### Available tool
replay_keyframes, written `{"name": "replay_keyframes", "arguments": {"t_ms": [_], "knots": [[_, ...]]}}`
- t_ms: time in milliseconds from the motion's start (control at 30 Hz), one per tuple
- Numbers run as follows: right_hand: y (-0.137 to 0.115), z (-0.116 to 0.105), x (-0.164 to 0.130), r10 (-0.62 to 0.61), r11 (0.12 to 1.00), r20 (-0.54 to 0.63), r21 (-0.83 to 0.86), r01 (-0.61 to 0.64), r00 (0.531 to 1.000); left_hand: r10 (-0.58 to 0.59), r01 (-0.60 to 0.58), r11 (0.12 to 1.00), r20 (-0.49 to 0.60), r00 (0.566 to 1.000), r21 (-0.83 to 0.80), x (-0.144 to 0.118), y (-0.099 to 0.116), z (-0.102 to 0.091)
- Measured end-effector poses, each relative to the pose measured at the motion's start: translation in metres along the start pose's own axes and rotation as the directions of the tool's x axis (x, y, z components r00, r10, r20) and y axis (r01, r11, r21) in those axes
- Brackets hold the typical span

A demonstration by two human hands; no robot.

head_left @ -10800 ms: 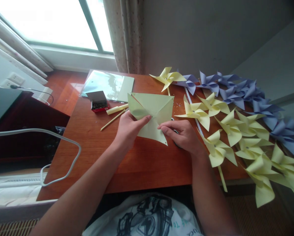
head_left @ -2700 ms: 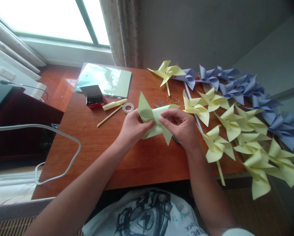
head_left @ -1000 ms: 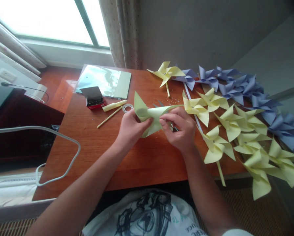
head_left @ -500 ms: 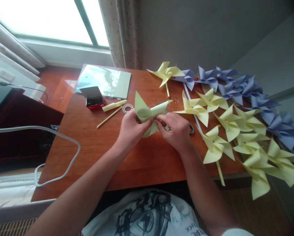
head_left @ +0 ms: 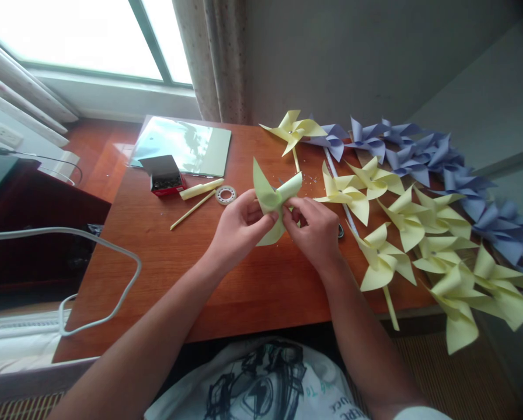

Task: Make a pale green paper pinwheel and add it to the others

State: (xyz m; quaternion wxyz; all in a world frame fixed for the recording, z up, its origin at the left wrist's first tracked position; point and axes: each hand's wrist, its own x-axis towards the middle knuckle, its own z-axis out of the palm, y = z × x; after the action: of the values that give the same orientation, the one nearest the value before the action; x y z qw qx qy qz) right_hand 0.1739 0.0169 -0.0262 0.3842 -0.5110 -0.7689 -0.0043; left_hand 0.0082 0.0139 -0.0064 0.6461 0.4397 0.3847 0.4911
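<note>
The table bears the whole arrangement. Purple pinwheels and yellow pinwheels are spread over its right side, while a glossy packet lies at the far left. In front of the worker's shirt, the pale yellow paper is held between the hands, above the table. The left hand and right hand each show a narrow grip, pinching the paper near its centre. The step in hand is judged to be gathering curled corners at the middle; the next move would call for pressing the layers firmly without creasing the blades. Beyond the left hand lie a red box, a paper tube, a tape roll and a thin stick. No brand is legible on the box; the shirt's green lettering seems to include "To".
</note>
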Motion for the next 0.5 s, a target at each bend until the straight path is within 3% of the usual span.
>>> {"name": "replay_keyframes", "arguments": {"t_ms": [200, 500], "knots": [[-0.005, -0.0004, 0.0012, -0.055, 0.998, -0.019, 0.02, 0.056, 0.998, 0.059, -0.047, 0.992, -0.105, 0.993, 0.119, 0.0027, -0.0093, -0.0034], [-0.0052, 0.0002, 0.0004, -0.072, 0.997, -0.032, 0.037, 0.073, 0.997, 0.044, -0.026, 0.992, -0.136, 0.99, 0.126, 0.0023, -0.0079, -0.0032]]}}
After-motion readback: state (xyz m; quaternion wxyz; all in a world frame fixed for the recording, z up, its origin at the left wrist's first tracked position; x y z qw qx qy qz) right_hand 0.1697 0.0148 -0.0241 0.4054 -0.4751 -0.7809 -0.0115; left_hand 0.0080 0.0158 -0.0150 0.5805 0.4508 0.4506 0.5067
